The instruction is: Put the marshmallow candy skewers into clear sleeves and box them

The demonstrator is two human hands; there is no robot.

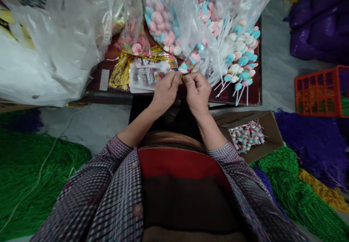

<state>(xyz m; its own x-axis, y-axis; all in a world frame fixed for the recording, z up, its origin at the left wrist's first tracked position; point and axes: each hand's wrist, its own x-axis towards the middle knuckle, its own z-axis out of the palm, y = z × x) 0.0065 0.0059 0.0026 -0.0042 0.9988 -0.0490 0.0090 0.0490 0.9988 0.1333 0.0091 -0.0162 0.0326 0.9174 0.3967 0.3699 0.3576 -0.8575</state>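
Observation:
My left hand [166,89] and my right hand [198,89] meet at the table's front edge, thumbs and fingers pinched together. Between them shows a bit of a gold twist tie [183,76], at the neck of a small clear bag of pink, blue and white marshmallows [191,60]. That filled bag points away from me; its gathered end is mostly hidden by my fingers. Left of it lies a stack of printed clear bags [147,77], beside a bundle of gold twist ties [120,71]. Marshmallow sticks [243,58] are piled to the right.
Large clear bags of marshmallows [160,16] and gummy candy [135,40] stand at the back of the dark table [253,95]. A cardboard box [268,134] with packed sweets sits below right, near an orange crate [313,92]. Green strands [38,176] cover the floor at left.

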